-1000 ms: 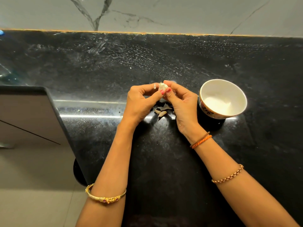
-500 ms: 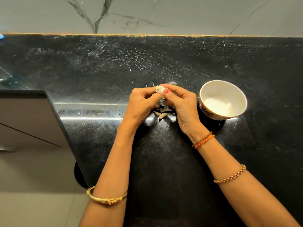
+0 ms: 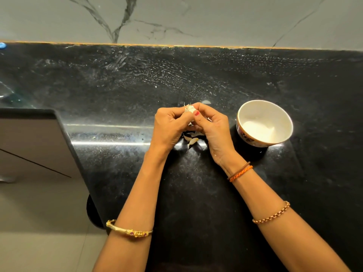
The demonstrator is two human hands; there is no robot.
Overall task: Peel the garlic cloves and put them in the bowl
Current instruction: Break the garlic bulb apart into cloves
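Both hands meet over the black counter, pinching a small white piece of garlic (image 3: 189,109) between their fingertips. My left hand (image 3: 170,127) grips it from the left, my right hand (image 3: 213,128) from the right, thumbs pressed together on it. Most of the garlic is hidden by the fingers. Below the hands, loose cloves and bits of skin (image 3: 192,139) lie on the counter. A white bowl (image 3: 282,118) with a patterned outside stands just right of my right hand; no cloves are visible in it.
The black stone counter (image 3: 176,79) runs back to a marble wall (image 3: 196,18). Its front edge steps inward at the left, above a brown cabinet front (image 3: 29,150) and floor. A small blue object (image 3: 2,45) shows at the far left edge.
Both hands stay at the same spot with the garlic. The fingers have closed more tightly around it, so less of it shows than before.
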